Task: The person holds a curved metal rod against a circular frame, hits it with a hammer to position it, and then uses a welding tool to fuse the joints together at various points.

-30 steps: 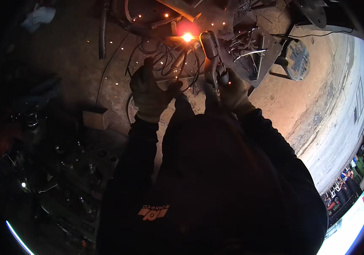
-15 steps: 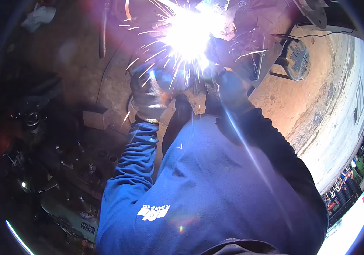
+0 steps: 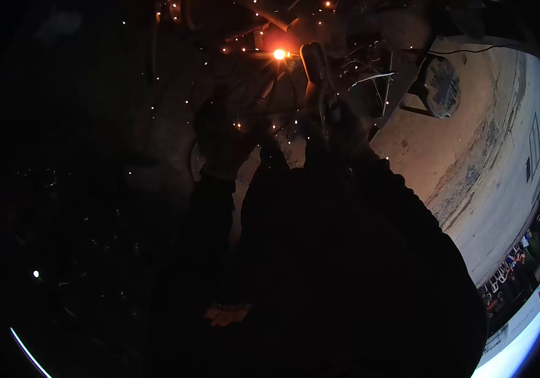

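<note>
My right hand (image 3: 347, 131) is closed around a welding electrode holder (image 3: 312, 63), whose blocky head points away from me. Just left of that head, a small orange spot of hot metal (image 3: 279, 55) glows on the workpiece, which is mostly lost in darkness. A faint rim of light catches a metal edge (image 3: 282, 22) above it. My left hand (image 3: 222, 135) is a dark shape below and left of the glow. Its fingers are too dark to make out, and whether it holds anything is hidden. Small sparks lie scattered about both hands.
A round-topped metal piece on a bracket (image 3: 441, 88) stands to the right on the dusty floor (image 3: 471, 157). A thin cable (image 3: 471, 51) runs behind it. Machinery with faint glints sits in the dark at the left. Pale ground curves along the far right.
The bright welding arc and its spray of sparks have gone out, leaving an orange glow. The scene has turned dark. The holder's head now shows; both hands stay nearly in place.
</note>
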`<move>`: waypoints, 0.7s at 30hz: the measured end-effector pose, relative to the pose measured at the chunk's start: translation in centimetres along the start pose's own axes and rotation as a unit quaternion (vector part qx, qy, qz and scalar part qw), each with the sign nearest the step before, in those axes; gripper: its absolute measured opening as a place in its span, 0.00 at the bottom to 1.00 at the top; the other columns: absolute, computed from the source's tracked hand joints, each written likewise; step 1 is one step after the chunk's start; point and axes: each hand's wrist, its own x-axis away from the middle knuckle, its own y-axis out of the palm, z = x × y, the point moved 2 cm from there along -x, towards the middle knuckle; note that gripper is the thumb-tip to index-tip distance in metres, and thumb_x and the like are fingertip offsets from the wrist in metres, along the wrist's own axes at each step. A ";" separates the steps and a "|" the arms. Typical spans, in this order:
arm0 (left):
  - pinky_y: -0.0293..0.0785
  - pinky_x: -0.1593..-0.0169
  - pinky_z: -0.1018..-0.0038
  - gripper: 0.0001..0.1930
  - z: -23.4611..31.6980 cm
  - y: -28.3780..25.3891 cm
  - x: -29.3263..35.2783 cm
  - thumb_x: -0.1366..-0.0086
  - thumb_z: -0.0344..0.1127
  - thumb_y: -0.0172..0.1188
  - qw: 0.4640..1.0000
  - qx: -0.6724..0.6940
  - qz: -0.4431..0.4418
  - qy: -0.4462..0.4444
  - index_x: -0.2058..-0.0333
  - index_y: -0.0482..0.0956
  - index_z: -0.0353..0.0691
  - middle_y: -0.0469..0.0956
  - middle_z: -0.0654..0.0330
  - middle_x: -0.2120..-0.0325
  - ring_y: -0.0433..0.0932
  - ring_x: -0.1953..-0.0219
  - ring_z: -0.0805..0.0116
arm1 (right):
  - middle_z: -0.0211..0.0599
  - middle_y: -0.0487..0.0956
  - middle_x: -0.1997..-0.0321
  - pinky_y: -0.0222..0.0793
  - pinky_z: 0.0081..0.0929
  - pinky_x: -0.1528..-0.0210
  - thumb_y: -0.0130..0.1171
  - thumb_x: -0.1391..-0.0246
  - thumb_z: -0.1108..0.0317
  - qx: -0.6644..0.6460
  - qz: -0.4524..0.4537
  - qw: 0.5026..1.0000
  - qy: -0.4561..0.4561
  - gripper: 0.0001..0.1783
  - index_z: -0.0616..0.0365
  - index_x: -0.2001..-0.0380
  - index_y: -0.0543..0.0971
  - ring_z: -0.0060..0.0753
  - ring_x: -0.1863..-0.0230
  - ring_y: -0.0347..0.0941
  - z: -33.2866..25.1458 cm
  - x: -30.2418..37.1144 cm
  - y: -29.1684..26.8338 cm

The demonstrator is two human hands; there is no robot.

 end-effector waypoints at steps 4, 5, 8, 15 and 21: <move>0.73 0.45 0.54 0.55 -0.4 0.1 0.4 0.54 0.61 0.78 0.998 0.029 -0.028 -0.039 0.34 0.65 0.33 0.75 0.48 0.48 0.76 0.47 0.48 | 0.43 0.82 0.56 0.77 0.36 0.56 0.58 0.36 0.61 0.272 -0.034 0.961 0.024 0.18 0.60 0.49 0.75 0.41 0.57 0.82 -3.7 -0.1 1.1; 0.72 0.44 0.52 0.56 -0.3 0.0 0.3 0.53 0.63 0.76 0.997 0.035 -0.037 -0.050 0.32 0.64 0.35 0.74 0.48 0.46 0.75 0.45 0.45 | 0.45 0.83 0.57 0.77 0.38 0.56 0.60 0.37 0.60 0.321 -0.043 0.945 0.049 0.19 0.61 0.49 0.75 0.43 0.56 0.82 -4.8 0.0 1.5; 0.72 0.44 0.52 0.56 0.0 -0.3 0.1 0.54 0.61 0.77 0.997 0.024 -0.040 -0.059 0.33 0.63 0.34 0.75 0.47 0.47 0.75 0.46 0.45 | 0.52 0.83 0.58 0.76 0.42 0.56 0.63 0.41 0.59 0.273 -0.047 0.960 0.031 0.22 0.62 0.50 0.75 0.49 0.54 0.82 -3.8 -0.2 1.4; 0.72 0.45 0.50 0.54 0.3 -0.9 -0.6 0.56 0.54 0.79 0.994 0.044 -0.071 -0.075 0.35 0.63 0.33 0.75 0.45 0.49 0.75 0.49 0.43 | 0.52 0.84 0.60 0.77 0.42 0.55 0.68 0.45 0.63 0.355 -0.043 0.934 0.028 0.22 0.62 0.50 0.76 0.53 0.55 0.82 -5.5 -0.2 2.0; 0.75 0.50 0.55 0.54 0.6 -1.0 -0.9 0.56 0.60 0.81 0.999 -0.006 -0.028 -0.027 0.38 0.65 0.33 0.75 0.48 0.56 0.76 0.53 0.49 | 0.48 0.82 0.62 0.75 0.41 0.59 0.61 0.39 0.66 0.353 -0.036 0.932 0.071 0.15 0.62 0.52 0.76 0.50 0.59 0.81 -7.3 -0.3 3.4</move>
